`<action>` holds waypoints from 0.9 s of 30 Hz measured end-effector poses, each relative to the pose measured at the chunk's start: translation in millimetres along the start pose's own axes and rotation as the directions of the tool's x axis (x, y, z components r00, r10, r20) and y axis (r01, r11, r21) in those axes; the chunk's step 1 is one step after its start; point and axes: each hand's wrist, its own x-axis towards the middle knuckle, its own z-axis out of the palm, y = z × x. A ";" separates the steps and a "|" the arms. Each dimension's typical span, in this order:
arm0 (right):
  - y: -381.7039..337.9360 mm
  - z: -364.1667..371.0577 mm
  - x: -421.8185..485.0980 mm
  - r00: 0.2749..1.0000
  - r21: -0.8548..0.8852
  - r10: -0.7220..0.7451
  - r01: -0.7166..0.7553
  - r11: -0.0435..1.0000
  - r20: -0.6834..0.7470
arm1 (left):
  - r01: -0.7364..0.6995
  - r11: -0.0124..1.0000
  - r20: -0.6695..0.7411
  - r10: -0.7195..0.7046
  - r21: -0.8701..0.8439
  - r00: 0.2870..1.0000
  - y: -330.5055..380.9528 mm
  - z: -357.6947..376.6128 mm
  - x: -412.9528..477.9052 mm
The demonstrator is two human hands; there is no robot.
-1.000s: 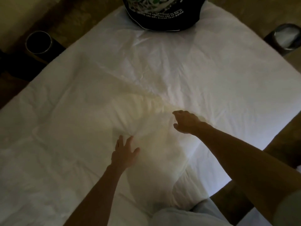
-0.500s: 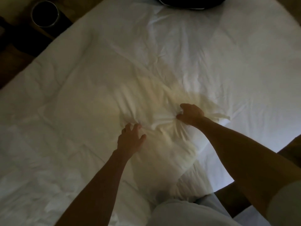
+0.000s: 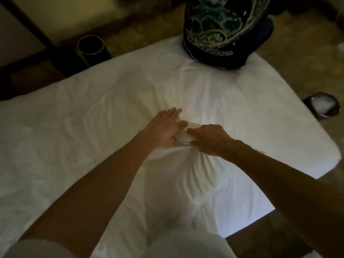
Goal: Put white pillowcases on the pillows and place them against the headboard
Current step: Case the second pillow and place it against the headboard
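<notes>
Head view: the left hand [image 3: 163, 128] rests on the pillowcase [image 3: 183, 135], fingers nearly straight, touching its bunched fold. The right hand [image 3: 210, 140], at its 3 o'clock, has its fingers curled and pinches that fold. The pillow [image 3: 188, 175] lies on the bed [image 3: 74, 127], running from centre toward 6 o'clock. Half a second ago the hands were apart; now they meet at the fold.

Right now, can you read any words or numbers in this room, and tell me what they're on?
Rows of small white letters on the black fabric with a green and white print, at the far edge of the white bed: too blurred to read.
Nothing else in view carries words, numbers or signs, and the white pillowcase is plain.
</notes>
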 end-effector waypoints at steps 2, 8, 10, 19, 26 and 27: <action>-9.2 -24.7 -16.2 0.998 -0.085 -0.039 0.034 0.996 -0.052 | -0.018 0.997 -0.074 0.024 0.076 0.997 5.7 -20.0 -11.2; -26.4 -67.8 -78.3 0.989 -0.292 -0.065 0.024 0.956 -0.131 | -0.082 0.952 -0.279 0.168 0.295 0.945 19.3 -68.1 -53.0; -27.8 -72.2 -103.9 0.984 -0.326 -0.073 0.016 0.945 -0.165 | -0.071 0.939 -0.302 0.179 0.335 0.936 28.5 -78.7 -65.7; -23.7 -35.4 -201.4 0.967 -0.454 -0.144 0.034 0.890 -0.210 | -0.041 0.953 -0.328 0.143 0.300 0.934 75.9 -69.7 -109.3; -30.2 29.3 -228.2 0.964 -0.226 0.157 -0.205 0.952 -0.215 | -0.174 0.951 -0.348 0.258 0.255 0.901 128.8 -32.6 -141.1; -34.2 30.2 -226.0 0.952 -0.107 0.225 -0.251 0.962 -0.207 | -0.182 0.951 -0.345 0.263 0.251 0.901 134.4 -31.1 -147.2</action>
